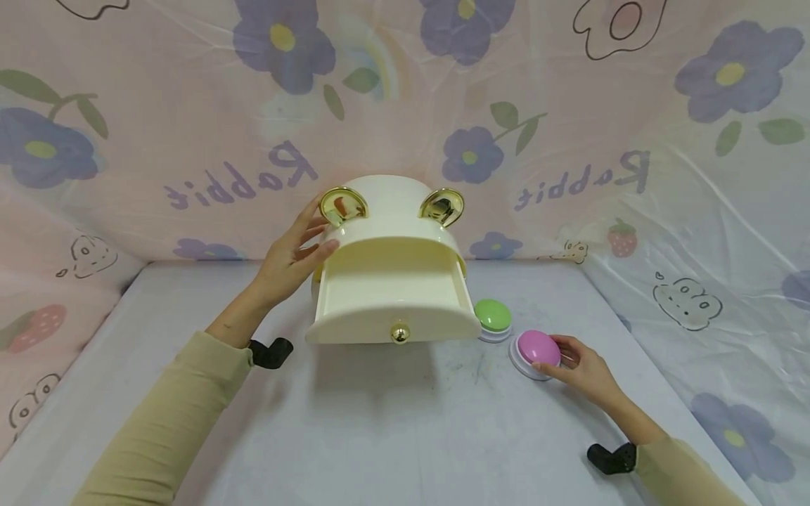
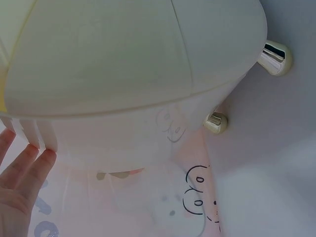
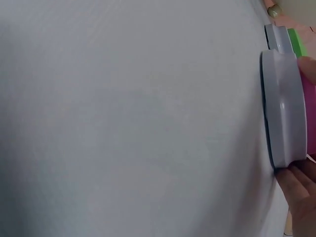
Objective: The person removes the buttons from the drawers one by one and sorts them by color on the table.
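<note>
A cream box (image 1: pixel 392 190) with two gold ears stands at the middle back of the table. Its front drawer (image 1: pixel 394 325), which has a round gold knob (image 1: pixel 400 333), is pulled out, and the inside looks bare. My left hand (image 1: pixel 297 249) rests on the box's left side by the ear, and its fairly straight fingertips (image 2: pixel 47 157) touch the wall. To the right, my right hand (image 1: pixel 585 369) grips a pink push button (image 1: pixel 538 348) on a white base, with thumb and fingers on its sides. Just behind it sits a green push button (image 1: pixel 493 315), close to the drawer's right corner.
A white cloth covers the table (image 1: pixel 392 436). Printed fabric (image 1: pixel 392 126) with flowers and rabbits hangs behind and along both sides. Short gold feet (image 2: pixel 276 58) hold the box up off the table. Black wrist mounts (image 1: pixel 271 353) sit at both sleeves.
</note>
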Tool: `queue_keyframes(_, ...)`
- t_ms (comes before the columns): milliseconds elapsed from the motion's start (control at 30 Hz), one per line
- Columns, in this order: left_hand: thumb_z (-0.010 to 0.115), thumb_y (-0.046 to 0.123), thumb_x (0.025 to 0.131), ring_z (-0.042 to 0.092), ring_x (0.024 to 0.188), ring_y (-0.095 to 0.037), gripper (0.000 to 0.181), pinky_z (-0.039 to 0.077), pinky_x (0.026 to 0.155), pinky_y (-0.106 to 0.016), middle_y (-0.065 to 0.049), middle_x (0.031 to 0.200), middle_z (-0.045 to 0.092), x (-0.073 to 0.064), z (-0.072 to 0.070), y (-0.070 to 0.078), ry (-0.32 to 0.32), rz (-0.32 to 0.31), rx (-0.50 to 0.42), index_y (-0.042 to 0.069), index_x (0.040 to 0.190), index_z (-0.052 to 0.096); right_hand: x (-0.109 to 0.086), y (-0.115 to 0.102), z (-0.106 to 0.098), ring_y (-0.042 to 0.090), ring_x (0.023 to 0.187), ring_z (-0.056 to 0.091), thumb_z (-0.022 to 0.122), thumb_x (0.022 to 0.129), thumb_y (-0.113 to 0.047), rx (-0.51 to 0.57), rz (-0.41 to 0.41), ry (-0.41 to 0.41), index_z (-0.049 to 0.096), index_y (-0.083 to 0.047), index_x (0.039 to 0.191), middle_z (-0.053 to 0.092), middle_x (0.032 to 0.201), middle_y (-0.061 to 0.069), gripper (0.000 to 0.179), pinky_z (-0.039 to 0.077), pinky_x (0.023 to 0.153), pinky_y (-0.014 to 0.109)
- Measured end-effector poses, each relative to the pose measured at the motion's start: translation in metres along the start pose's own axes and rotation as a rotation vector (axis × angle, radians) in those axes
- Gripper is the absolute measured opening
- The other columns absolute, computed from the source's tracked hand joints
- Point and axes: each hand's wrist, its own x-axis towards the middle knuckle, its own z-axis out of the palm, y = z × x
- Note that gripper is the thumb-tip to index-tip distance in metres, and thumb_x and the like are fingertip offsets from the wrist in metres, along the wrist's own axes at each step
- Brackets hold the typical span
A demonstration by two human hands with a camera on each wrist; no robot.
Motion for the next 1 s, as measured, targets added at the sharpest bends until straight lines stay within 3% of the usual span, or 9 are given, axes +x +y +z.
queue_keyframes(133,0.055,0.032,0.093,0.035,0.135,-0.028,0.07,0.033,0.11,-0.049,-0.01,0.144,0.034,0.0,0.0,0.001,0.0,0.003,-0.004,0.048,0.144,0.01,-0.001,0.001,0.002,0.036,0.119,0.052,0.074,0.078,-0.035,0.001,-0.015,0.006,0.045,0.001,0.129,0.052,0.129,0.021,0.069,0.051,0.087,0.015)
queue_keyframes(367,0.055,0.031,0.092,0.035,0.135,-0.026,0.07,0.033,0.11,-0.05,-0.01,0.144,0.036,0.001,0.0,0.001,0.008,0.013,0.0,0.044,0.146,0.011,0.001,0.0,-0.001,0.04,0.121,0.049,0.071,0.08,-0.038,-0.029,-0.02,-0.024,0.041,0.003,0.131,0.048,0.132,0.024,0.072,0.044,0.096,0.047)
queue_keyframes(500,0.055,0.03,0.093,0.035,0.135,-0.028,0.071,0.032,0.11,-0.051,-0.012,0.145,0.035,-0.001,0.0,0.005,0.004,0.009,-0.004,0.041,0.147,0.01,0.002,-0.002,-0.003,0.041,0.124,0.045,0.07,0.08,-0.038,-0.039,-0.017,-0.055,0.035,0.001,0.137,0.042,0.137,0.024,0.077,0.041,0.1,0.051)
queue_keyframes(767,0.052,0.022,0.094,0.033,0.135,-0.034,0.071,0.031,0.11,-0.052,-0.018,0.145,0.032,-0.01,-0.001,0.032,-0.018,-0.011,-0.009,0.031,0.15,0.008,0.003,-0.014,-0.007,0.05,0.129,0.03,0.071,0.079,-0.037,-0.007,0.005,-0.079,0.021,-0.002,0.145,0.027,0.146,0.029,0.09,0.031,0.104,0.061)
queue_keyframes(867,0.052,0.024,0.094,0.033,0.136,-0.033,0.071,0.031,0.11,-0.051,-0.016,0.145,0.032,-0.009,-0.001,0.029,-0.019,-0.014,-0.013,0.035,0.149,0.009,0.003,-0.018,-0.007,0.049,0.13,0.031,0.07,0.08,-0.039,-0.008,-0.003,-0.082,0.02,-0.005,0.146,0.027,0.146,0.027,0.089,0.032,0.103,0.061)
queue_keyframes(1000,0.053,0.029,0.093,0.033,0.136,-0.029,0.07,0.032,0.11,-0.051,-0.012,0.146,0.032,-0.004,-0.001,0.014,-0.014,-0.011,-0.01,0.045,0.145,0.009,0.003,-0.024,-0.007,0.047,0.13,0.032,0.068,0.081,-0.043,-0.013,-0.024,-0.091,0.02,-0.01,0.147,0.028,0.147,0.024,0.088,0.035,0.102,0.06)
